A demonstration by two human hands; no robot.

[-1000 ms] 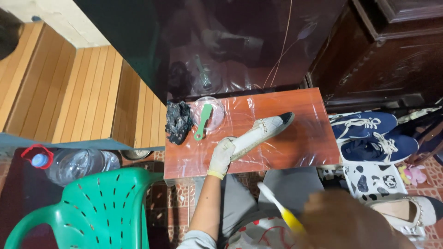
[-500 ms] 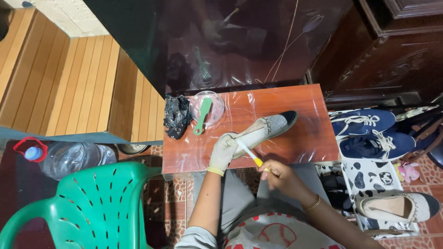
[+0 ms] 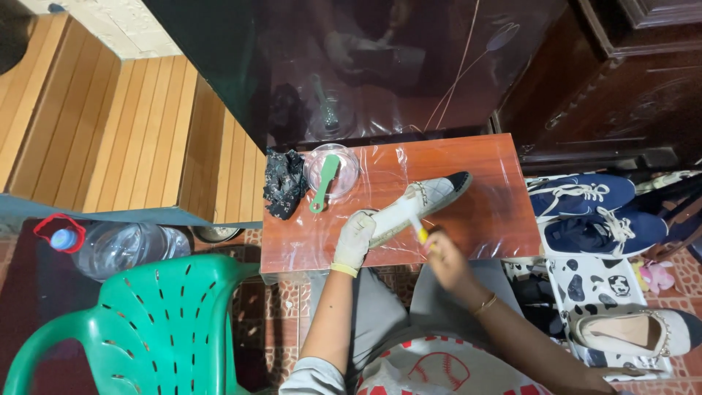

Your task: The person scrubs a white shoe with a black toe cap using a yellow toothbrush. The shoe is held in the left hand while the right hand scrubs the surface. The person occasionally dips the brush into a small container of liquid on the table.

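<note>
Two hands work one grey shoe [image 3: 420, 201]: gloved left hand [image 3: 356, 238] holds, right hand [image 3: 446, 256] brushes.

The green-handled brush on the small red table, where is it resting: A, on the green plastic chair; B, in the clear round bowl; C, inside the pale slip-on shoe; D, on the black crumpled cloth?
B: the green-handled brush lies across the clear round bowl, beside the black crumpled cloth.

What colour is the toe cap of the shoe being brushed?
Black toe cap on a pale grey shoe; the head view shows it.
</note>
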